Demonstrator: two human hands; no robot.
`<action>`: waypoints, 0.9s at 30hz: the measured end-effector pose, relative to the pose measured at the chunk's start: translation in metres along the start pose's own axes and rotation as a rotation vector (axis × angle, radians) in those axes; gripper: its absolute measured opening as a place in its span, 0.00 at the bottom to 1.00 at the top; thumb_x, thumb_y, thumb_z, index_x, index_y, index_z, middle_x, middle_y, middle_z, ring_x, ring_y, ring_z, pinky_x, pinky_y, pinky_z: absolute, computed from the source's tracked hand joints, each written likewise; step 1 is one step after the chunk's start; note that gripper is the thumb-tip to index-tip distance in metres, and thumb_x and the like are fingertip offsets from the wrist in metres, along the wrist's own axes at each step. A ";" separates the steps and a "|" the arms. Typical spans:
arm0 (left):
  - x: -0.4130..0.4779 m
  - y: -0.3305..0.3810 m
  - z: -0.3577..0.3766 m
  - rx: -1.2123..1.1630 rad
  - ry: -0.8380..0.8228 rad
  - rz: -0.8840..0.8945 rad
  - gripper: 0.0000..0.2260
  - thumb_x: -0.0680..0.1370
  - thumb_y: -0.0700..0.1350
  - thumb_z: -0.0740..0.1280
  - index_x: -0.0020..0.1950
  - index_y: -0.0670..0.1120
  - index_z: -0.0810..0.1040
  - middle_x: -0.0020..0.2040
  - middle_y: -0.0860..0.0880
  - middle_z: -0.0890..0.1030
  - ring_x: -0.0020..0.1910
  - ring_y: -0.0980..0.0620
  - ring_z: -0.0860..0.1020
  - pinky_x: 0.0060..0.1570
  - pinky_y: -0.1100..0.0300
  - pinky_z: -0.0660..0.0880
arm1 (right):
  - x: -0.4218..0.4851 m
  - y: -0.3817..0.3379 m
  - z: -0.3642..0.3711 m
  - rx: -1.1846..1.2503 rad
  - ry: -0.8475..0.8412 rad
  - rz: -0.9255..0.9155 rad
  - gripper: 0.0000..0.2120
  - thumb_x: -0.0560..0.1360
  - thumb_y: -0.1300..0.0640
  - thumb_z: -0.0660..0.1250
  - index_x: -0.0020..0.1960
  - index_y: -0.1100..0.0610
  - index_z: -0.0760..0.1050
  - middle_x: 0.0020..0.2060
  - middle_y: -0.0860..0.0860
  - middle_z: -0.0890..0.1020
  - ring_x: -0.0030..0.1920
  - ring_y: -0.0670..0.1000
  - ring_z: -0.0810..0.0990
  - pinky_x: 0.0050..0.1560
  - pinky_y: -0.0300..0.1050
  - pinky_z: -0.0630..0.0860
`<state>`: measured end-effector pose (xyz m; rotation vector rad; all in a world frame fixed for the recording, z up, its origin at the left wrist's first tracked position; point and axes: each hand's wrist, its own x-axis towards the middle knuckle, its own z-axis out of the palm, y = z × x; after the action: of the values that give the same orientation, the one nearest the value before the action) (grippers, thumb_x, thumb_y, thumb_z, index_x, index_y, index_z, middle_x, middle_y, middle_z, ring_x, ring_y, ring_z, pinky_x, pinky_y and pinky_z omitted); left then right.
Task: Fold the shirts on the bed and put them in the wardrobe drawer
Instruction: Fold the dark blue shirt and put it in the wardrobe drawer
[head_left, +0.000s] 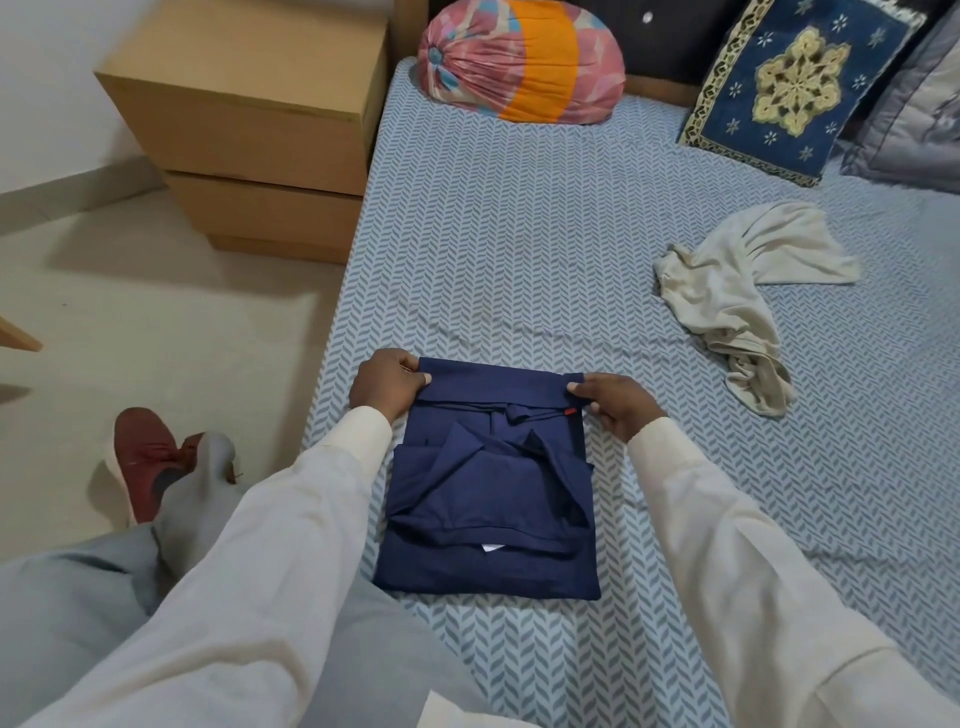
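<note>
A navy blue shirt (488, 499) lies partly folded on the bed (519, 249) near its left edge, its collar and white label toward me. My left hand (387, 387) pinches the far left corner of the shirt's folded-over far edge. My right hand (615, 408) pinches the far right corner of the same edge, beside a small red tag. A crumpled cream shirt (737, 296) lies unfolded on the bed to the right, apart from both hands.
A wooden bedside chest with drawers (249, 140) stands left of the bed. A pink and orange bolster (519, 62), a blue embroidered cushion (795, 88) and grey pillows (919, 119) line the headboard. My leg and red shoe (145, 462) are on the floor to the left.
</note>
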<state>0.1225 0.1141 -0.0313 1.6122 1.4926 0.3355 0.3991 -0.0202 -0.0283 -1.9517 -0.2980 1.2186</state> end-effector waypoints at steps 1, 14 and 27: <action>0.001 0.000 0.001 -0.004 0.013 -0.010 0.06 0.72 0.45 0.74 0.41 0.52 0.78 0.42 0.53 0.80 0.47 0.50 0.79 0.51 0.57 0.75 | 0.001 0.002 0.000 0.023 0.000 -0.012 0.05 0.75 0.66 0.70 0.50 0.60 0.80 0.38 0.52 0.81 0.22 0.38 0.75 0.22 0.29 0.68; 0.005 -0.007 0.005 0.022 -0.024 -0.092 0.10 0.68 0.45 0.77 0.40 0.46 0.76 0.43 0.45 0.83 0.46 0.44 0.81 0.49 0.50 0.79 | 0.004 0.017 0.004 -0.247 0.054 -0.099 0.13 0.77 0.60 0.69 0.36 0.57 0.69 0.30 0.52 0.77 0.22 0.41 0.73 0.26 0.37 0.68; -0.005 -0.016 0.017 0.121 -0.096 0.265 0.19 0.75 0.38 0.69 0.66 0.46 0.74 0.46 0.47 0.79 0.46 0.51 0.76 0.50 0.61 0.71 | -0.009 0.019 -0.002 -0.234 0.063 -0.129 0.10 0.72 0.61 0.74 0.37 0.59 0.74 0.30 0.52 0.78 0.28 0.46 0.72 0.27 0.36 0.69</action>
<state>0.1230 0.1002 -0.0509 1.9018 1.2485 0.3148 0.3925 -0.0388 -0.0356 -2.1294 -0.5462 1.0760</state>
